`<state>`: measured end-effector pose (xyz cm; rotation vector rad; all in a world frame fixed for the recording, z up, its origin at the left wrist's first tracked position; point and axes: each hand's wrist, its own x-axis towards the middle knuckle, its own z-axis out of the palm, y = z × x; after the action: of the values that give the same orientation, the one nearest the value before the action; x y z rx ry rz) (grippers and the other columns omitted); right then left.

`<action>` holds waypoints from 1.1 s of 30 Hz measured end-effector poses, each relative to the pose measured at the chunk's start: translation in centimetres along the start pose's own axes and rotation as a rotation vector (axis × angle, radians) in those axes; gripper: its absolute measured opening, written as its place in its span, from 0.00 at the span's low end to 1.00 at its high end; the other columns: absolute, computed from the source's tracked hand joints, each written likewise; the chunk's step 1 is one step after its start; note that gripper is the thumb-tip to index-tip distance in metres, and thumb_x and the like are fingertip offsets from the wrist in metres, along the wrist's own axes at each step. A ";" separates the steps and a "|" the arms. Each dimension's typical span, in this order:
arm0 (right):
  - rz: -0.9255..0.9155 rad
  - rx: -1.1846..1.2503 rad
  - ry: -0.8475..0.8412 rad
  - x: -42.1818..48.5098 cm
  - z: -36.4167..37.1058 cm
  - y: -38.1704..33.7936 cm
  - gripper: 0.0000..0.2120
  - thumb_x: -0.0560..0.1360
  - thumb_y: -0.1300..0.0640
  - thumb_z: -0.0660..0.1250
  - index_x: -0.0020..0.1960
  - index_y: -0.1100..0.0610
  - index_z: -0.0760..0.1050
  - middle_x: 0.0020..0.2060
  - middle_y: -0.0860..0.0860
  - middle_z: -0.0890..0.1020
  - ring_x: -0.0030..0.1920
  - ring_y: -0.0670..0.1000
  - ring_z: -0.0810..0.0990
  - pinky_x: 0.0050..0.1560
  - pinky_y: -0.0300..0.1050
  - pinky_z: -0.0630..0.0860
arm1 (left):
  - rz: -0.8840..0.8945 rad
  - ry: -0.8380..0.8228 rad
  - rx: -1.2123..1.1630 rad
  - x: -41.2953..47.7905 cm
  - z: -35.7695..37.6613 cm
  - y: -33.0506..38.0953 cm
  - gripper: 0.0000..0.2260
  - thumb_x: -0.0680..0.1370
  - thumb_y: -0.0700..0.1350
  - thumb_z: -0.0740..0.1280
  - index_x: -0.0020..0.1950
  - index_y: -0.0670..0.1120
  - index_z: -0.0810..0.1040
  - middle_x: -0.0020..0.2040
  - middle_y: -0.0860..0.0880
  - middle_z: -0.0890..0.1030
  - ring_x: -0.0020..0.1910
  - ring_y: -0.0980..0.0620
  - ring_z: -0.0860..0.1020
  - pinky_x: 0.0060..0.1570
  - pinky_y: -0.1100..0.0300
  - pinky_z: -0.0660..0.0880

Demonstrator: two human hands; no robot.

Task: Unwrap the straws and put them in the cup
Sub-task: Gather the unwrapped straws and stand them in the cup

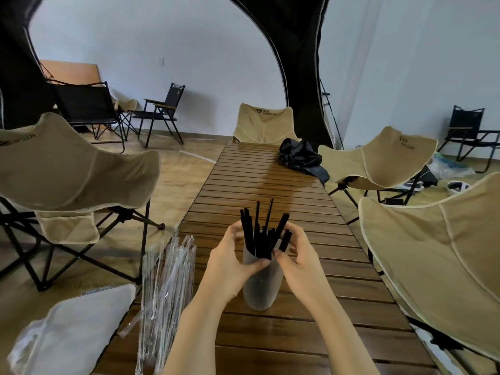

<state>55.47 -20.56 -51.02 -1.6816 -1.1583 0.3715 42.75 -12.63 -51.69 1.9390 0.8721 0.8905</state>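
Observation:
A frosted translucent cup (260, 289) stands upright on the slatted wooden table (297, 334). Several black straws (259, 234) stick out of its top, fanned apart. My left hand (231, 262) grips the cup's upper left side, thumb across the front near the rim. My right hand (296, 255) curls around the upper right side, fingertips at the rim among the straws. A pile of clear empty plastic wrappers (167, 293) lies on the table's left edge.
Beige folding chairs (73, 174) flank the table on both sides and stand at its far end. A black bag (300, 158) lies on the table's far right. A white cloth pouch (67, 334) sits at the lower left.

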 end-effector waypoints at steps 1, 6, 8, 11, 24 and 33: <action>-0.006 -0.011 -0.011 0.0 0.0 0.0 0.21 0.77 0.63 0.62 0.66 0.45 0.65 0.51 0.30 0.71 0.48 0.25 0.69 0.46 0.20 0.68 | 0.002 0.007 0.001 0.1 0.0 -0.1 0.30 0.67 0.48 0.77 0.62 0.60 0.66 0.57 0.63 0.75 0.60 0.62 0.72 0.63 0.61 0.67; -0.037 -0.045 -0.053 -0.1 0.1 0.0 0.13 0.80 0.61 0.58 0.59 0.46 0.71 0.50 0.37 0.76 0.48 0.29 0.74 0.46 0.20 0.69 | 0.032 0.027 0.033 0.4 0.1 -0.1 0.28 0.65 0.47 0.79 0.60 0.58 0.70 0.56 0.62 0.75 0.60 0.60 0.71 0.58 0.64 0.67; -0.065 -0.056 -0.069 0.0 0.4 0.2 0.13 0.80 0.60 0.58 0.60 0.47 0.71 0.53 0.40 0.76 0.53 0.33 0.74 0.51 0.24 0.70 | 0.033 0.028 0.052 0.5 0.2 -0.2 0.31 0.64 0.48 0.79 0.62 0.57 0.70 0.58 0.60 0.72 0.60 0.60 0.69 0.53 0.71 0.64; -0.077 -0.090 -0.081 0.3 1.0 0.6 0.13 0.79 0.59 0.59 0.62 0.50 0.72 0.59 0.43 0.72 0.62 0.45 0.71 0.63 0.42 0.73 | 0.021 -0.007 0.010 0.7 0.4 -0.5 0.37 0.62 0.50 0.80 0.67 0.56 0.67 0.61 0.61 0.70 0.60 0.62 0.67 0.48 0.75 0.63; -0.015 -0.145 -0.062 0.3 0.0 0.7 0.18 0.78 0.61 0.60 0.65 0.47 0.66 0.63 0.44 0.69 0.63 0.45 0.69 0.59 0.35 0.70 | -0.030 -0.052 -0.065 1.4 1.1 -2.2 0.37 0.60 0.58 0.79 0.67 0.56 0.70 0.62 0.58 0.75 0.62 0.59 0.72 0.62 0.58 0.71; -0.051 -0.079 -0.128 -0.5 -0.6 -0.2 0.19 0.76 0.53 0.66 0.64 0.43 0.66 0.59 0.38 0.73 0.57 0.34 0.71 0.47 0.21 0.67 | -0.027 -0.009 -0.035 1.8 0.0 -2.7 0.14 0.72 0.53 0.72 0.57 0.59 0.78 0.54 0.60 0.81 0.55 0.62 0.78 0.59 0.52 0.77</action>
<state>55.54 -21.26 -50.75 -1.7131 -1.3232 0.4109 43.06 -9.98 -53.57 1.8958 0.8699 0.8750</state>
